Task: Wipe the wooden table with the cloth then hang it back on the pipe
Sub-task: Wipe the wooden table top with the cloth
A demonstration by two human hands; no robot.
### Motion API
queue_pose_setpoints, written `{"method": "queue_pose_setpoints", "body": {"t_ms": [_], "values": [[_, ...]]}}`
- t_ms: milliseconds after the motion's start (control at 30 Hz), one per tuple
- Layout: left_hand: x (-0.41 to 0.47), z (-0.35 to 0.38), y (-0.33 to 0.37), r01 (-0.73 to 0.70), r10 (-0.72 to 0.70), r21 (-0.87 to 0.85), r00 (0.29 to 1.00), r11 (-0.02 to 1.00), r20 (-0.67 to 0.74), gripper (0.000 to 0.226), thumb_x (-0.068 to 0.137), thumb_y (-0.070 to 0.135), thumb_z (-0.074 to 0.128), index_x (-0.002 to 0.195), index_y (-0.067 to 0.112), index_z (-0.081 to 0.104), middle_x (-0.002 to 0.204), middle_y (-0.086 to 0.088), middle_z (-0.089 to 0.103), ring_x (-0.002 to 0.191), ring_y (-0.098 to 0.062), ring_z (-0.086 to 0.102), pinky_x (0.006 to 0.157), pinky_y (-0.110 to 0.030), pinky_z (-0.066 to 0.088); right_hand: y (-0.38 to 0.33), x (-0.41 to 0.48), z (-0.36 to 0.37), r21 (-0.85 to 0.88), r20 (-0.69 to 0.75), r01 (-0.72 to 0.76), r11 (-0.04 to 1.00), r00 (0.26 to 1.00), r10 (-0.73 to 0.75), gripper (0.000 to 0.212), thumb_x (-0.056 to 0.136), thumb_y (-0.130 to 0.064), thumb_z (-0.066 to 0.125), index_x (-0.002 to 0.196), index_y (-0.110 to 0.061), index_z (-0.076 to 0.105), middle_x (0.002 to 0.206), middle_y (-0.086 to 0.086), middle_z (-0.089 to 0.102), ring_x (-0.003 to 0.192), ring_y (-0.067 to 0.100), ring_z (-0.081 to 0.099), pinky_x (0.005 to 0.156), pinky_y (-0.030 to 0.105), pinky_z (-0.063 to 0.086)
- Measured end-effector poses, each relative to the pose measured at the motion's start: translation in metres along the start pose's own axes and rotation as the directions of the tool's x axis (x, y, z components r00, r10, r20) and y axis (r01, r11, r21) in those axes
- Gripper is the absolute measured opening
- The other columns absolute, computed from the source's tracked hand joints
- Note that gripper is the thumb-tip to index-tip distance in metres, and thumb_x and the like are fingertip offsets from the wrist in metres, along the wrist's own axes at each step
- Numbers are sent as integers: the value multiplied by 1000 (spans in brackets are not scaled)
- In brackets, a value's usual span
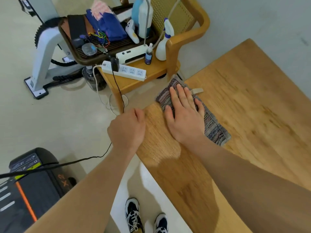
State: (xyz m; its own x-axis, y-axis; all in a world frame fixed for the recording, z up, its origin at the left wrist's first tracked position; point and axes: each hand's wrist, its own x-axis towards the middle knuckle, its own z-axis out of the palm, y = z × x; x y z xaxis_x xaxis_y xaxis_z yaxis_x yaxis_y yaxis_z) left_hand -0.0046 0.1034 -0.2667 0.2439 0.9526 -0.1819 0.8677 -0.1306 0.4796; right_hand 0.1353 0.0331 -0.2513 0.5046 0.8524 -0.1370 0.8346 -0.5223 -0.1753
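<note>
A striped grey and multicoloured cloth [215, 126] with a beige hanging loop lies flat near the left end of the wooden table [252, 106]. My right hand [183, 115] lies on top of it, palm down, fingers straight and spread, pressing it to the wood. My left hand [127, 128] is at the table's left edge with its fingers curled over that edge. No pipe is in view.
A wooden chair [185, 39] stands just beyond the table's corner, loaded with a dark tray, a power strip [124, 70], spray bottles and a lamp. A black cable [117, 91] hangs past the table edge. An exercise machine and a treadmill stand on the floor at left.
</note>
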Motion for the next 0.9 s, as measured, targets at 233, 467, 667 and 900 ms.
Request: {"method": "queue_pose_setpoints", "body": {"t_ms": [233,467,667,900], "values": [[3,0,5,-58,58,-8,997,998,-45,41,96,28,32,56,19,34,52,2,42,53,-21,44,50,-32,33,8,31,1,10,-51,-49,999,997,50,58,100,-46,18,154,-27,15,163,-5,6,149,12,-1,119,43,1],[-1,-4,6,4,-5,48,1000,999,26,38,96,33,27,70,13,47,57,-3,50,56,-23,49,56,-35,39,4,24,1,60,-43,-49,997,998,51,55,101,-44,19,153,-28,19,163,-3,6,149,14,-4,119,44,-1],[-1,-6,9,-27,22,106,999,994,41,40,96,36,20,74,16,45,56,-4,50,55,-24,51,61,-40,48,8,-1,-2,84,-7,35,996,999,-34,53,101,-45,22,153,-33,21,163,-1,8,150,17,-1,119,46,1],[4,-5,8,-72,56,179,994,981,95,38,98,36,17,79,14,42,57,-3,50,54,-25,49,57,-35,41,109,42,-30,13,-18,-210,978,977,210,56,100,-51,14,153,-36,13,163,-4,5,149,14,-2,119,44,3]]}}
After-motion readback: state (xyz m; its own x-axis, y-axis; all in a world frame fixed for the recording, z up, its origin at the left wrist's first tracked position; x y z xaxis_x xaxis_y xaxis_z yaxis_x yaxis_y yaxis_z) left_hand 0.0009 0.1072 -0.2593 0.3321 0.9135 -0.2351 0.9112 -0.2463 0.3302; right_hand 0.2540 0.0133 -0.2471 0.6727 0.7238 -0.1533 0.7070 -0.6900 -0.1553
